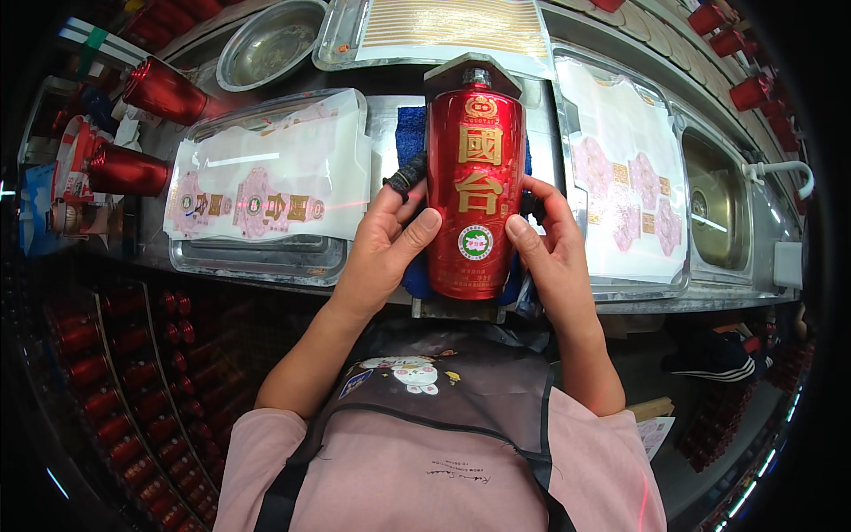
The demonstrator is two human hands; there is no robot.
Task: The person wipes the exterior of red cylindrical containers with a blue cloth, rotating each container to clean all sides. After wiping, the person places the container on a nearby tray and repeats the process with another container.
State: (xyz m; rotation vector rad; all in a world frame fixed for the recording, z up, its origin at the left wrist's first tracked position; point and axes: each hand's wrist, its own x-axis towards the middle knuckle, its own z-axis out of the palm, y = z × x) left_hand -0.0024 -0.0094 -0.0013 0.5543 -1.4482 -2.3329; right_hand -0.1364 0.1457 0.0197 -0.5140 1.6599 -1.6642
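A glossy red bottle (475, 179) with gold characters and a round green-and-white emblem lies face up before me, its dark-capped neck pointing away. My left hand (389, 246) grips its left side, thumb on the edge of the front face. On the opposite side my right hand (552, 243) holds it in the same way. A black cover wraps a finger of the left hand. Blue cloth (410, 136) shows beneath the bottle, over a stand (459, 310). An angled plate (442, 73) rises behind the neck. The bottle's underside is hidden.
Printed decal sheets (272, 176) lie on a left-hand tray (259, 266); more sheets (631, 193) cover the right-hand tray (625, 289). Red bottles (166, 90) lie at left. A metal basin (266, 53) and gold-striped sheet (452, 30) sit behind. At right is a sink (718, 206).
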